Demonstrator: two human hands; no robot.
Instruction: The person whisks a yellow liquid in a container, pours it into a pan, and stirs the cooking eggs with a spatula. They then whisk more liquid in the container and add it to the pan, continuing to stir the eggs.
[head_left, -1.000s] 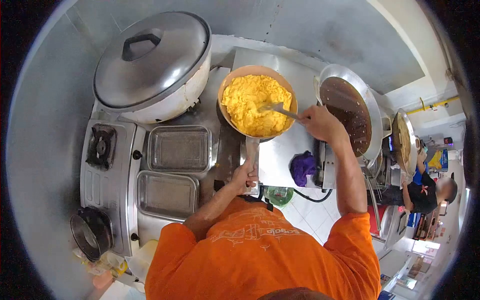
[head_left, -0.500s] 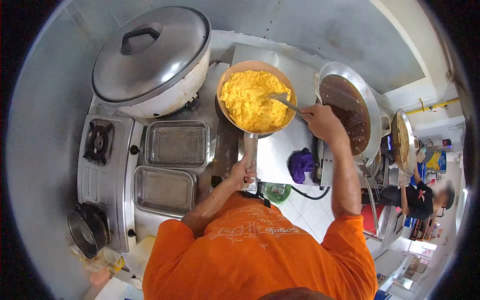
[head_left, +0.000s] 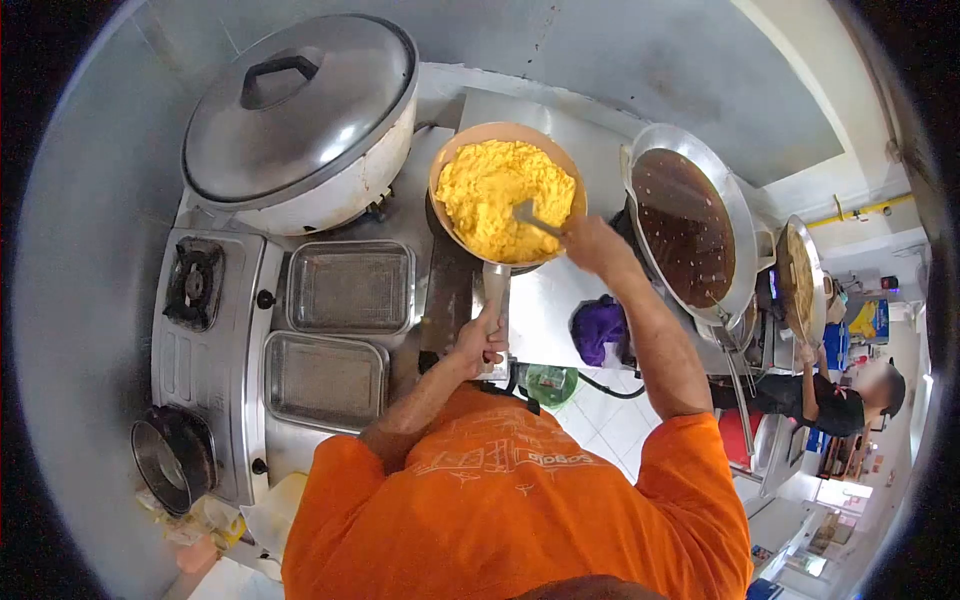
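Observation:
My left hand (head_left: 478, 347) is closed round the handle of a frying pan (head_left: 577, 185) on the stove. Yellow scrambled egg (head_left: 490, 190) fills most of the pan. With my right hand (head_left: 597, 245), closed and at the pan's right edge, I hold a metal spatula (head_left: 537, 220) whose blade rests in the egg. Just right of the pan stands a large wok (head_left: 740, 220) of dark brown liquid (head_left: 685, 228).
A big lidded pot (head_left: 300, 110) stands at the upper left, above two wire-racked trays (head_left: 352, 287) and a small burner (head_left: 193, 285). A purple cloth (head_left: 598, 332) lies near my right forearm. A co-worker (head_left: 835, 400) stands at the far right by another wok (head_left: 818, 285).
My right hand and the spatula have moved left and down, deeper over the pan. The egg has shifted under the blade. The co-worker's arm has moved at the far wok.

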